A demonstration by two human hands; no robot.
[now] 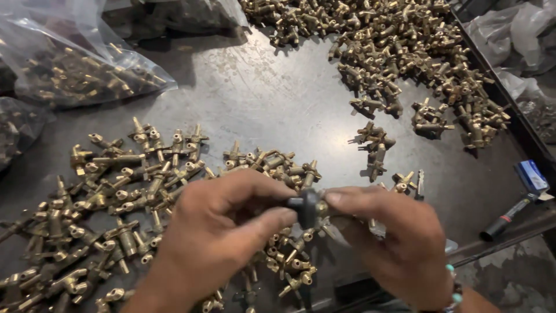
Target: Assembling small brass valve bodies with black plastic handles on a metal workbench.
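My left hand (223, 235) pinches a small black knob (306, 206) between thumb and forefinger. My right hand (394, 237) meets it from the right, fingertips on a brass valve fitting (322, 208) joined to the knob. Both hands hover over a spread of brass valve fittings (124, 191) lying on the dark metal table (260, 98). Most of the held fitting is hidden by my fingers.
A larger heap of brass fittings (405, 52) fills the far right. A clear plastic bag of fittings (75, 69) lies at far left. More plastic bags (515, 35) sit beyond the table's right edge. A black-handled tool (509, 217) and a small blue box (531, 175) rest at right.
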